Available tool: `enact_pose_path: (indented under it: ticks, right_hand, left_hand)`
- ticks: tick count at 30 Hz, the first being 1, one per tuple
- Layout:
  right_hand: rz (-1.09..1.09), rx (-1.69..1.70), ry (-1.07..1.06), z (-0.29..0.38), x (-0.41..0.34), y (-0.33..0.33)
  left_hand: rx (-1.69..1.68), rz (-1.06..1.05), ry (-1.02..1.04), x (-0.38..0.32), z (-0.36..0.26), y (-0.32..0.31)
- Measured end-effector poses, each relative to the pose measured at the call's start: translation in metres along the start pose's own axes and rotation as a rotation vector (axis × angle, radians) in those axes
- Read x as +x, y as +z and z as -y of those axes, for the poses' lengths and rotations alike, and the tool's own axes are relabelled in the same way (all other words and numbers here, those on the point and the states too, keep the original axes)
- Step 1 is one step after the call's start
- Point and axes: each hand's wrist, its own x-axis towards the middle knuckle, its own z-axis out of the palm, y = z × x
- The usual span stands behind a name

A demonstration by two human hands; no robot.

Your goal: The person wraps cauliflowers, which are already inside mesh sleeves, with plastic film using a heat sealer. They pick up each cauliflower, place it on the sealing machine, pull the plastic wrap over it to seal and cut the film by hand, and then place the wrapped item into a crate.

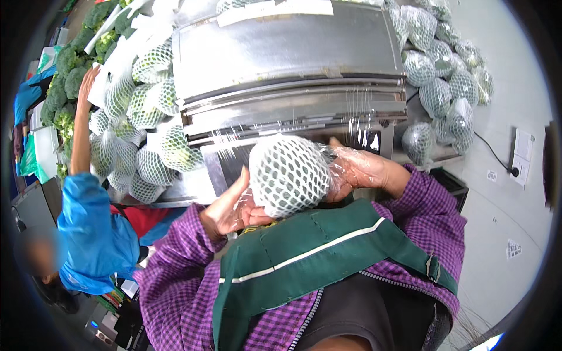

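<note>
Close in front of my green apron (pixel 307 237) is a broccoli head in a white foam net (pixel 290 175). My left hand (pixel 241 206) supports its left side from below, thumb raised. On the other side, my right hand (pixel 358 171) grips the net's right edge together with clear cling film (pixel 340 169). Film also lies over the fingers of both hands. Just beyond them stands a stainless-steel film-wrapping machine (pixel 290 52), with film stretched across its front bars.
Netted broccoli heads (pixel 145 109) are heaped left of the machine, with bare broccoli (pixel 68 79) beyond. Film-wrapped heads (pixel 439 83) pile up on the right. A co-worker in a blue smock (pixel 94 232) reaches along the left side. A cable runs to a wall socket (pixel 522 155).
</note>
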Motion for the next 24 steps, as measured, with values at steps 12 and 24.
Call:
enact_pose_path:
  ticks: [12, 24]
  right_hand:
    - [-0.799, -0.442, -0.734, -0.091, -0.004, -0.017]
    - [-0.561, -0.087, -0.768, -0.135, -0.028, -0.020]
  left_hand:
    - [0.499, -0.128, 0.414, 0.019, 0.077, -0.075]
    - [0.269, -0.255, 0.500, -0.002, 0.111, -0.061]
